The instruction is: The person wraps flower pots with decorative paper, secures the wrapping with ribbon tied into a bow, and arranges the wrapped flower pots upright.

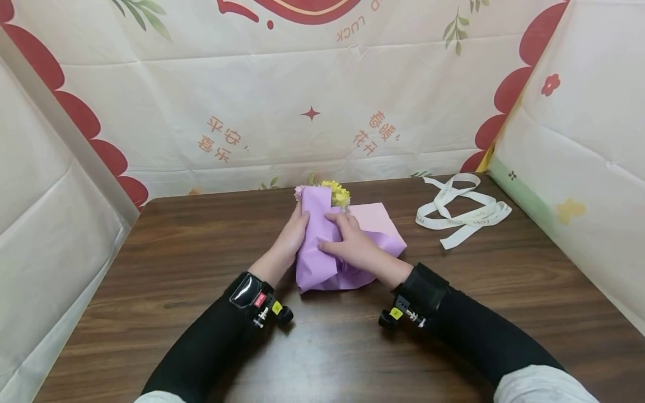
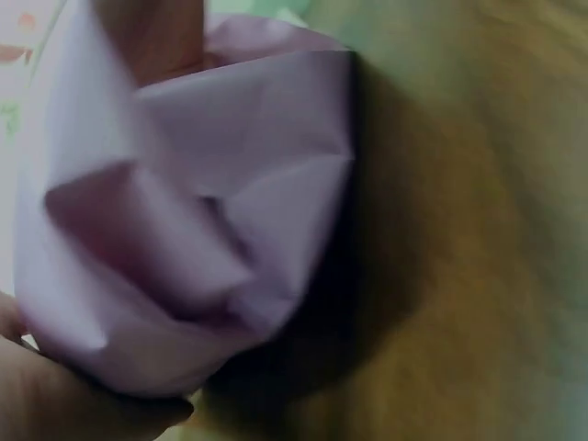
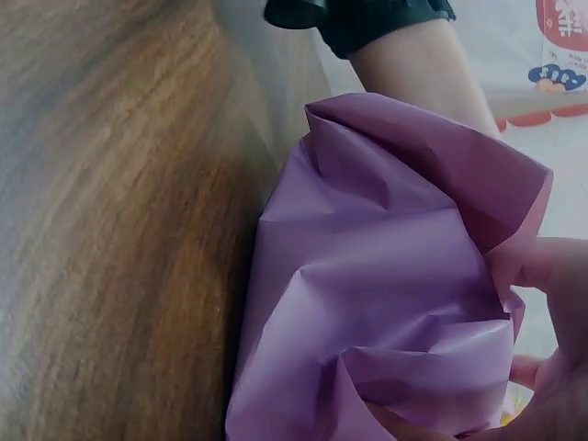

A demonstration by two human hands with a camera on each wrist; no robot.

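Observation:
A small bouquet lies on the table in purple wrapping paper (image 1: 314, 243), whose lower end is folded and crumpled. Yellow flowers (image 1: 336, 193) and a pale pink-lilac flower (image 1: 298, 193) poke out at its far end. Along the bundle's left side, my left hand (image 1: 283, 242) holds the paper. My right hand (image 1: 355, 246) reaches over from the right, thumb and fingers gripping a fold of the paper. In the right wrist view, the purple paper (image 3: 386, 276) bunches into loose creases before the fingertips. A pale pink panel of the wrap (image 1: 375, 217) spreads out to the right.
A white ribbon with printed lettering (image 1: 456, 210) lies in loose loops at the table's back right. The brown wooden table (image 1: 201, 240) is bounded by a printed cloth (image 1: 302, 78) at the back and pale cloth walls at both sides.

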